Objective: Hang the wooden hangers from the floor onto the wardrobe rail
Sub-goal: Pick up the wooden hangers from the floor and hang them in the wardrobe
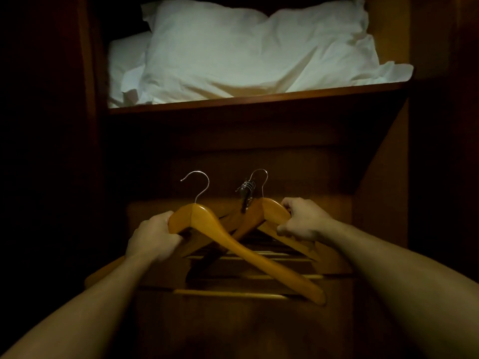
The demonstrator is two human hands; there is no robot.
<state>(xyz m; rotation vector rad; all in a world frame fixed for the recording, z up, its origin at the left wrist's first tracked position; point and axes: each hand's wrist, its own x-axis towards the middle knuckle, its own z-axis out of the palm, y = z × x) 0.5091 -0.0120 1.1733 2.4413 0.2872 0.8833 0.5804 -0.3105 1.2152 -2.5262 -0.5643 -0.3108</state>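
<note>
Two bare forearms reach from the near corners toward mid-scene, inside a dim wooden wardrobe.

- Left hand point(153, 237): back toward the camera, fingers pressed together and curled round the left shoulder of the front hanger point(246, 251).
- Right hand point(303, 220): knuckles up, fingers curled round the right shoulder of the rear hanger point(272, 211).
- Front hanger: honey-coloured wood, held tilted. Its right arm slopes down toward the near right and crosses in front of the rear hanger. Its steel hook point(197, 185) is upright.
- Rear hanger: a metal clip point(245, 190) sits just left of its hook.
- Pale crossbars point(233, 295) lie below the hands. How many hangers they belong to cannot be told.
- Shelf point(259, 98), far and above the hangers, bears a white pillow point(246, 47).
</note>
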